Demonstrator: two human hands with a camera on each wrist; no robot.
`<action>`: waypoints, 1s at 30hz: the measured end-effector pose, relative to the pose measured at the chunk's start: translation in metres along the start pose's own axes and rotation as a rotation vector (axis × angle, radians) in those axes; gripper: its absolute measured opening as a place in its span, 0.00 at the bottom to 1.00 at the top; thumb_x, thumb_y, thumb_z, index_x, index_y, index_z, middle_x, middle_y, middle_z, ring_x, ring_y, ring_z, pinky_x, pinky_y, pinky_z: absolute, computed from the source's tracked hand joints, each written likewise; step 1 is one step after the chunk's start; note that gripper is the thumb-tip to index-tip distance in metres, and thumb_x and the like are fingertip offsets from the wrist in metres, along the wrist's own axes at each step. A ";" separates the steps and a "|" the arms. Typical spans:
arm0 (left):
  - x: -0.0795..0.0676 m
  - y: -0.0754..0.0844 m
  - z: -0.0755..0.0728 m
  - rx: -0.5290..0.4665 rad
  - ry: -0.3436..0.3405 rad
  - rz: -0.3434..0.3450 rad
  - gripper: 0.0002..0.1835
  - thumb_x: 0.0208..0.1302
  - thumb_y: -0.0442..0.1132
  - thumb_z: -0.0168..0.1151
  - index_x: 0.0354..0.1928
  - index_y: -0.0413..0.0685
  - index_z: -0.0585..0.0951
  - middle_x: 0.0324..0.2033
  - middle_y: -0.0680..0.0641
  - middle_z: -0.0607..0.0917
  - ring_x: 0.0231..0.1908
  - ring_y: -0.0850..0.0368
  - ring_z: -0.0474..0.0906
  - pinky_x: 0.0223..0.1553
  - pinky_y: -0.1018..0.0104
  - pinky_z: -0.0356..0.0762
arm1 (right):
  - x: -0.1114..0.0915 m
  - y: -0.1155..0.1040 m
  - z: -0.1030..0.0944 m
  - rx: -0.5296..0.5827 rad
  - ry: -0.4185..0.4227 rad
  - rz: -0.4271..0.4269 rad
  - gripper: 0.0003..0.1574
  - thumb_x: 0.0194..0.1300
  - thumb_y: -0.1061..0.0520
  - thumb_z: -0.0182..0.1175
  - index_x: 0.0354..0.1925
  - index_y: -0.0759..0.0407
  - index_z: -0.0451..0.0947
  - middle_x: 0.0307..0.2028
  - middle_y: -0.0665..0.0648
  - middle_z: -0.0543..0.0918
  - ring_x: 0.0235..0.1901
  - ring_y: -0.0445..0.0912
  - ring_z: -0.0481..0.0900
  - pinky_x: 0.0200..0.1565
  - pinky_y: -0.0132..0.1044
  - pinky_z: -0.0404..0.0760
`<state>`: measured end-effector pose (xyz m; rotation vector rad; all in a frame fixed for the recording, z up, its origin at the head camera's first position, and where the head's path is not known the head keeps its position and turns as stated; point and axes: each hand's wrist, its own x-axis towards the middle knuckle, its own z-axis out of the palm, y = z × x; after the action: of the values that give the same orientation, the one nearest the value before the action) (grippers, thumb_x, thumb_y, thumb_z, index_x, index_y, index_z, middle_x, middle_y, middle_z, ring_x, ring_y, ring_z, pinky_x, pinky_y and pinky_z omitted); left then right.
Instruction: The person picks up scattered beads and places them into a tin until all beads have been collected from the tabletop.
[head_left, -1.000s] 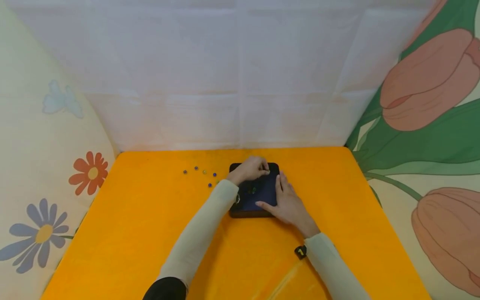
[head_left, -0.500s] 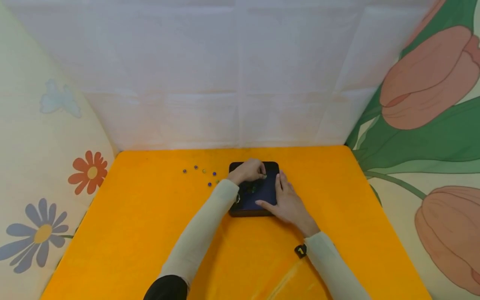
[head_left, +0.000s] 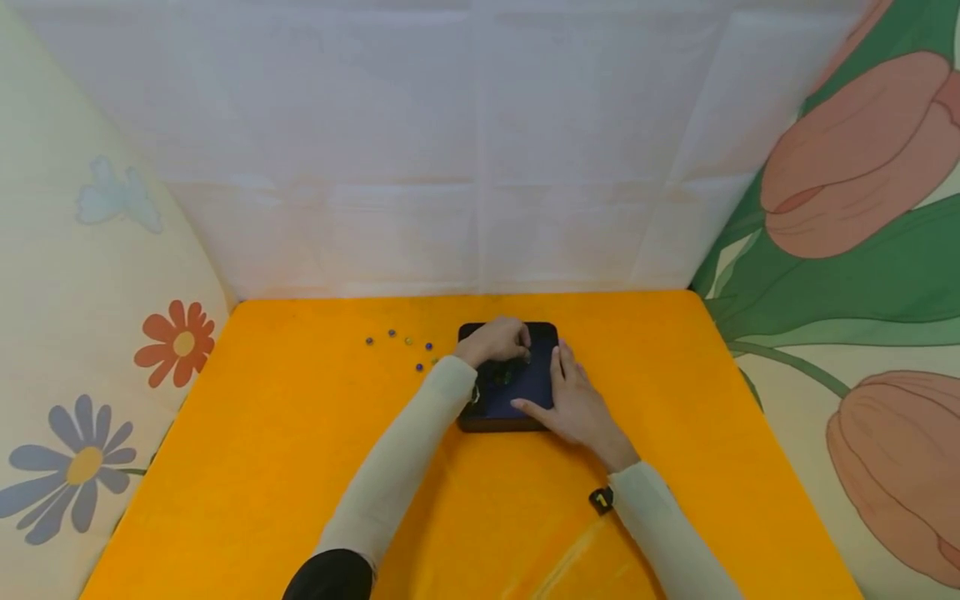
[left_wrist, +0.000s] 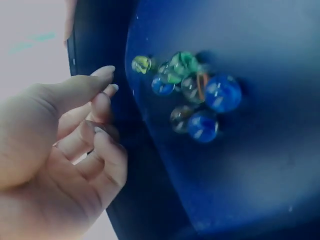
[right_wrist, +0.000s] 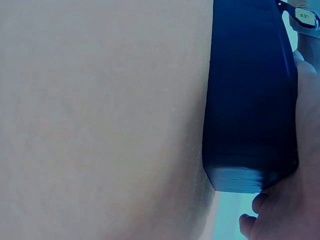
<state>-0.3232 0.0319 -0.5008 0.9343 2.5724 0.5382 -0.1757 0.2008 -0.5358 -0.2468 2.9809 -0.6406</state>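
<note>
- The desk [head_left: 262,433] is orange; its far edge runs straight across in front of me.
- The tray [head_left: 536,392], dark with a blue floor, lies flat, open side up, nearer the desk's far edge than the near one and about midway between left and right. Its sides run square with that far edge. It looks almost square from my head, so I cannot tell a long axis.
- My right hand [head_left: 583,412] rests at the tray's right edge, fingers straight along it, thumb out over the floor; it lies as it did a second ago.
- My left hand [head_left: 497,340] reaches over the tray, fingers curled, thumb near the fingertips; I cannot tell whether they hide a marble. A second ago those tips were closer to the tray's far right corner.
- Marbles in the tray [left_wrist: 202,127], blue, green and brownish, cluster together; a yellow-green one [left_wrist: 141,64] sits just apart.
- Marbles on the desk [head_left: 429,346] lie scattered left of the tray, unchanged.
</note>
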 end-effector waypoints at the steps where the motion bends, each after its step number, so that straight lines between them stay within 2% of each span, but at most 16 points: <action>1: -0.001 0.001 -0.002 0.002 0.000 -0.001 0.10 0.74 0.42 0.67 0.50 0.46 0.89 0.49 0.46 0.90 0.43 0.54 0.86 0.51 0.58 0.86 | 0.000 0.000 0.000 0.004 -0.003 0.001 0.80 0.63 0.10 0.46 0.85 0.62 0.33 0.86 0.61 0.29 0.84 0.64 0.46 0.76 0.61 0.66; 7: -0.008 0.007 -0.015 -0.033 0.017 0.013 0.12 0.76 0.41 0.65 0.54 0.43 0.88 0.51 0.44 0.90 0.46 0.51 0.86 0.53 0.56 0.86 | 0.001 0.001 0.000 0.003 -0.010 0.012 0.80 0.63 0.09 0.45 0.84 0.62 0.32 0.85 0.60 0.28 0.84 0.65 0.46 0.76 0.61 0.65; 12: -0.018 0.008 -0.026 -0.043 0.055 0.044 0.13 0.76 0.40 0.64 0.55 0.41 0.87 0.49 0.43 0.90 0.43 0.51 0.86 0.52 0.56 0.86 | 0.000 0.001 0.000 0.000 -0.006 0.011 0.80 0.62 0.10 0.46 0.84 0.62 0.32 0.86 0.61 0.29 0.83 0.66 0.47 0.75 0.62 0.67; 18: -0.032 0.006 -0.037 -0.076 0.081 0.046 0.13 0.77 0.41 0.63 0.54 0.42 0.86 0.47 0.43 0.89 0.42 0.51 0.85 0.50 0.56 0.85 | 0.000 0.001 0.000 -0.003 -0.004 0.011 0.81 0.62 0.09 0.45 0.84 0.62 0.32 0.85 0.61 0.29 0.83 0.66 0.47 0.75 0.62 0.66; 24: -0.046 -0.009 -0.043 -0.093 0.108 0.040 0.09 0.76 0.41 0.64 0.50 0.45 0.86 0.45 0.43 0.89 0.41 0.53 0.85 0.48 0.57 0.85 | 0.001 -0.001 0.000 -0.006 -0.003 0.018 0.81 0.62 0.09 0.46 0.85 0.62 0.33 0.86 0.61 0.29 0.83 0.66 0.48 0.74 0.62 0.69; 30: -0.071 -0.027 -0.052 -0.133 0.129 -0.006 0.11 0.77 0.42 0.64 0.51 0.43 0.86 0.41 0.44 0.89 0.31 0.56 0.78 0.35 0.64 0.78 | 0.001 -0.002 0.000 -0.015 -0.011 0.015 0.81 0.62 0.09 0.45 0.84 0.62 0.33 0.85 0.61 0.29 0.83 0.66 0.48 0.74 0.62 0.68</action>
<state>-0.3094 -0.0466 -0.4542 0.8726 2.6138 0.7811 -0.1762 0.1992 -0.5352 -0.2278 2.9753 -0.6134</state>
